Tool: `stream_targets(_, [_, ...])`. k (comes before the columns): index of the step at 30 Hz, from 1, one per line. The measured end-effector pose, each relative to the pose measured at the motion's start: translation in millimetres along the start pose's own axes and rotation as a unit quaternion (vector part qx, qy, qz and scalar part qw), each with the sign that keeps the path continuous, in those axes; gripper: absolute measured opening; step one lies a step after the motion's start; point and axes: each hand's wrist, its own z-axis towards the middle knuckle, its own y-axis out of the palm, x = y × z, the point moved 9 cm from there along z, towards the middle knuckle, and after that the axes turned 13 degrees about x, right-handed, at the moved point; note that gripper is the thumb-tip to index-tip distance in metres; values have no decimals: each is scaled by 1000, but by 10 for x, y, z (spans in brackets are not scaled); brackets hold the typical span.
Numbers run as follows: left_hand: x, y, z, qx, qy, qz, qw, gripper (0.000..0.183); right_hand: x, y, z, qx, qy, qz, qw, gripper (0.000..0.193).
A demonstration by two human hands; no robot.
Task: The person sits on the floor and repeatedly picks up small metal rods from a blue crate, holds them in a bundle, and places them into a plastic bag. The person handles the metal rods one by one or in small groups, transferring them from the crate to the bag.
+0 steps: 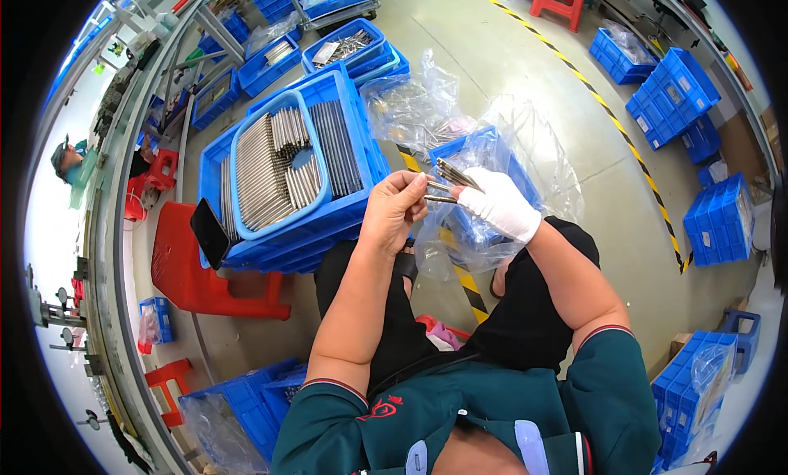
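Observation:
My left hand [397, 207] is bare and closed, with thumb and fingertips pinching the end of a slim metal rod [439, 198]. In a white glove, my right hand [502, 207] grips several metal rods [454, 174] that stick out past the fingers toward my left hand. The two hands are close together above a blue crate [525, 176] lined with a clear plastic bag [538, 138]. To the left, a light blue tray [327, 173] holds rows of similar metal rods [264, 175], with a gap among them at the right. It rests on a larger blue crate [369, 138], where darker rods [335, 142] lie beside it.
A dark phone-like slab [210, 234] leans at the crate's left corner, beside a red stool [179, 257]. Another blue bin of metal parts [349, 46] stands beyond. Blue crates [671, 97] line the right side, past yellow-black floor tape [603, 105]. A person [67, 159] is at far left.

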Motion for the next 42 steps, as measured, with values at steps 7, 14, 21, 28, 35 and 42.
stream_targets(7, [50, -15, -5, -18, 7, 23, 1000, 18, -74, 28, -8, -22, -6, -9, 1000, 27])
stream_targets(14, [14, 10, -29, -17, -11, 19, 1000, 16, -90, 31, -4, -14, -32, -15, 999, 29])
stream_targets(21, [133, -98, -2, 37, 66, 140, 987, 16, -1, 61, 13, -30, 13, 28, 999, 29])
stream_targets(28, [320, -33, -130, 69, 154, 156, 973, 17, 156, 48, -28, -58, 123, 93, 986, 36])
stream_targets(35, [158, -51, -61, 47, 132, 178, 974, 20, 47, 139, 2, -50, 44, -56, 996, 39])
stream_targets(42, [146, -64, -85, 70, 157, 227, 959, 16, -68, 98, -21, 45, -60, -136, 988, 28])
